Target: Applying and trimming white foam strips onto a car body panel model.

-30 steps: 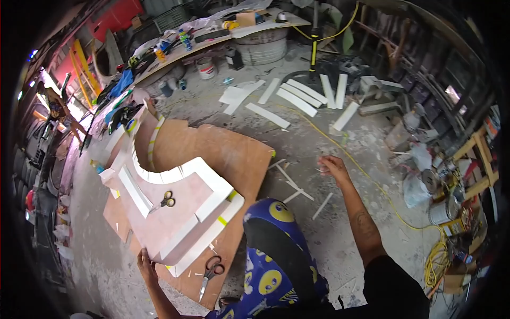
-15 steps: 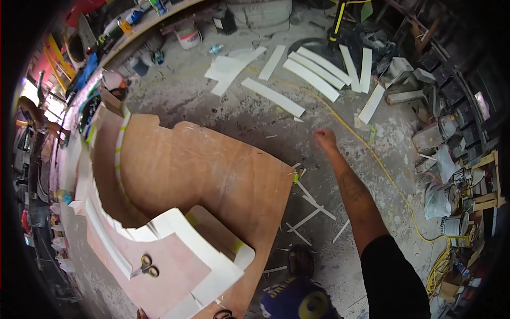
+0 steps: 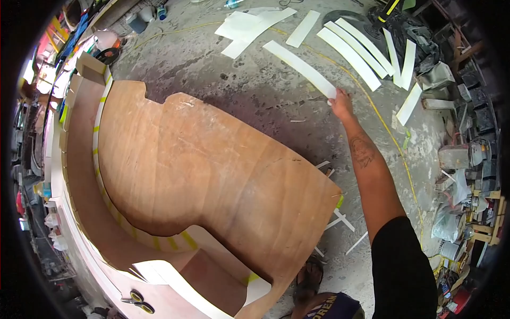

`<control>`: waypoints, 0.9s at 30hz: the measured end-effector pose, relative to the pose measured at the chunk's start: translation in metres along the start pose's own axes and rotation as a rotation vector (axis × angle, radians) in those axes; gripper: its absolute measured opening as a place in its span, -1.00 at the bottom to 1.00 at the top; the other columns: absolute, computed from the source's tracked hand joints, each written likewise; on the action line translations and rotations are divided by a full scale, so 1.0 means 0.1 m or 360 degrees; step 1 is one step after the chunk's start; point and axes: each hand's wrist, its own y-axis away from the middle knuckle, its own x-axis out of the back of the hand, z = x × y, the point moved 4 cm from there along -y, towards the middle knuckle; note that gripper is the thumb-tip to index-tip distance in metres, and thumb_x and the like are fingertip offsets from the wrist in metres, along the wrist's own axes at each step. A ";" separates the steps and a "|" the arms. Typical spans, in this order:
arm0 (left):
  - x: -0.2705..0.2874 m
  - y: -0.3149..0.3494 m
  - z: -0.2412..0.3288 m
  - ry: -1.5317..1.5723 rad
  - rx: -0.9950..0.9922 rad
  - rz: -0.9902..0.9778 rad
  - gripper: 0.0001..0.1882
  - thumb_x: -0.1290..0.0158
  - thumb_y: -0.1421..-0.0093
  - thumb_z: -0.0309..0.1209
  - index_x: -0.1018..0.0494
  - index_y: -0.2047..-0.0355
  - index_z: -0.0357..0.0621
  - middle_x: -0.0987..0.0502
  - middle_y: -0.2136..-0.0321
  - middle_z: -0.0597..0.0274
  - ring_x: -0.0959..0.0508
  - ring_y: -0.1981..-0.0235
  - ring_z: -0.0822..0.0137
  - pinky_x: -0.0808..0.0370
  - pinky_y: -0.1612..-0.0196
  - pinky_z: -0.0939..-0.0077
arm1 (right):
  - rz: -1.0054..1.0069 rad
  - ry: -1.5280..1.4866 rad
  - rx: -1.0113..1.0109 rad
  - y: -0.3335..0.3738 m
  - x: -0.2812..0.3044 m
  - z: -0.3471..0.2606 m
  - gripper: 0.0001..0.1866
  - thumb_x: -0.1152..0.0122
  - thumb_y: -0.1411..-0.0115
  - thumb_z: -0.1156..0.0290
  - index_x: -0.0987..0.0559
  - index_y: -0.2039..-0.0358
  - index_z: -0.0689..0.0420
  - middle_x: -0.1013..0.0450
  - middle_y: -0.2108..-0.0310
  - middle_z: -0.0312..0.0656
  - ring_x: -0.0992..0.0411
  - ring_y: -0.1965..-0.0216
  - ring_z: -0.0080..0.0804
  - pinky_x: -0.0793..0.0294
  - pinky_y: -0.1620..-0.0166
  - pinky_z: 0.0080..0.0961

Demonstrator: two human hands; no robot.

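Note:
My right hand [image 3: 341,104] reaches out over the floor, its fingers closed on the near end of a long, slightly curved white strip [image 3: 300,66]. The strip slants away to the far left, and its far end seems to rest on the floor. Below my arm lies a large plywood panel [image 3: 212,159] with a notched far edge and a curved wall [image 3: 85,133] along its left side, joined with yellow tape marks. Scissors with black and yellow handles [image 3: 139,302] lie on the pale sheet at the lower left. My left hand is out of sight.
More white strips [image 3: 348,56] and a stack of white sheets [image 3: 249,29] lie on the concrete floor. A yellow cord [image 3: 382,119] runs across it. Scraps [image 3: 342,219] lie by the panel's right corner, near my foot [image 3: 311,274]. Buckets and clutter [image 3: 451,247] line the right side.
My right hand has moved forward from above bare floor and closed on the white strip's end. The view has shifted, and the fingertip at the lower edge has left it.

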 end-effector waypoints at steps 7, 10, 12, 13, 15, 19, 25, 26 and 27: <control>-0.09 0.11 0.01 -0.0055 0.0105 0.0129 -0.74 -0.08 -0.27 -0.12 -0.42 0.34 -0.02 -0.24 0.61 0.44 -0.25 0.53 0.44 -0.31 0.48 0.49 | -0.0259 -0.0646 -0.0377 0.08 0.25 0.22 -0.52 -0.39 -0.08 0.27 -0.53 0.03 0.23 -0.47 0.10 -0.07 -0.46 0.08 -0.25 -0.50 0.05 -0.30; 0.14 0.05 -0.12 -0.0173 0.0119 0.0059 -0.55 -0.08 -0.27 -0.13 -0.39 -0.12 0.05 -0.33 0.54 0.39 -0.31 0.43 0.44 -0.39 0.32 0.20 | -0.0431 -0.1457 -0.0524 0.18 0.31 0.23 -0.60 -0.37 -0.11 0.29 -0.56 0.09 0.22 -0.52 0.28 -0.21 -0.49 0.29 -0.46 -0.59 0.27 -0.48; 0.21 0.04 -0.09 -0.0314 0.0096 -0.0083 -0.32 -0.17 -0.20 -0.17 -0.21 -0.31 0.18 -0.42 0.39 0.22 -0.38 0.37 0.38 -0.43 0.26 0.01 | -0.0437 -0.1645 -0.0380 0.34 0.58 0.11 -0.66 -0.32 -0.15 0.28 -0.58 0.11 0.17 -0.53 0.33 -0.27 -0.47 0.38 -0.54 -0.55 0.31 -0.56; -0.63 0.29 0.30 -0.0001 -0.0308 -0.0659 -0.39 -0.02 -0.31 -0.25 -0.14 -0.25 -0.30 -0.38 -0.10 0.04 -0.43 -0.11 0.23 -0.42 -0.10 0.34 | -0.0501 -0.1562 -0.0267 0.46 0.79 0.18 -0.65 -0.26 -0.20 0.21 -0.57 0.08 0.14 -0.53 0.28 -0.28 -0.46 0.35 -0.55 -0.50 0.25 -0.56; -0.48 0.30 0.24 0.0114 -0.0182 -0.0484 -0.44 0.02 -0.30 -0.41 -0.11 -0.26 -0.27 -0.43 -0.05 0.12 -0.48 -0.02 0.34 -0.48 -0.04 0.37 | -0.0377 -0.1475 -0.0089 0.86 1.38 0.40 -0.63 -0.19 -0.24 0.14 -0.56 0.04 0.08 -0.52 0.21 -0.33 -0.44 0.23 -0.53 -0.43 0.16 -0.53; -0.86 0.37 0.36 0.0057 -0.0186 -0.0540 -0.40 -0.08 -0.26 -0.28 -0.20 -0.25 -0.20 -0.46 -0.02 0.18 -0.49 0.04 0.37 -0.48 0.04 0.40 | -0.0109 -0.1315 -0.0141 1.76 2.48 1.29 -0.51 -0.11 -0.28 0.13 -0.47 -0.10 0.19 -0.45 0.06 -0.25 -0.36 -0.01 -0.43 -0.27 -0.09 -0.49; -0.83 0.39 0.39 0.0075 -0.0331 -0.0713 -0.34 -0.12 -0.22 -0.15 -0.24 -0.22 -0.26 -0.53 0.09 0.03 -0.53 0.07 0.28 -0.52 0.10 0.39 | 0.0178 -0.1585 0.0370 2.38 3.62 2.07 -0.53 0.08 -0.37 0.20 -0.42 -0.15 0.24 -0.35 -0.11 -0.16 -0.25 -0.18 -0.35 -0.06 -0.29 -0.36; -0.86 0.42 0.41 0.0075 -0.0371 -0.0738 -0.32 -0.13 -0.21 -0.14 -0.23 -0.22 -0.28 -0.53 0.10 0.00 -0.53 0.06 0.27 -0.54 0.13 0.38 | 0.0216 -0.1415 0.0609 2.39 3.92 2.11 -0.51 0.08 -0.36 0.18 -0.40 -0.19 0.21 -0.34 -0.16 -0.16 -0.23 -0.21 -0.35 -0.09 -0.28 -0.36; -0.86 0.43 0.40 0.0097 -0.0429 -0.0732 -0.31 -0.14 -0.21 -0.14 -0.23 -0.21 -0.31 -0.53 0.12 -0.02 -0.56 0.11 0.25 -0.57 0.19 0.39 | 0.0217 -0.1427 0.0662 2.36 4.15 2.03 -0.51 0.08 -0.36 0.18 -0.40 -0.19 0.21 -0.34 -0.16 -0.16 -0.23 -0.21 -0.35 -0.09 -0.28 -0.36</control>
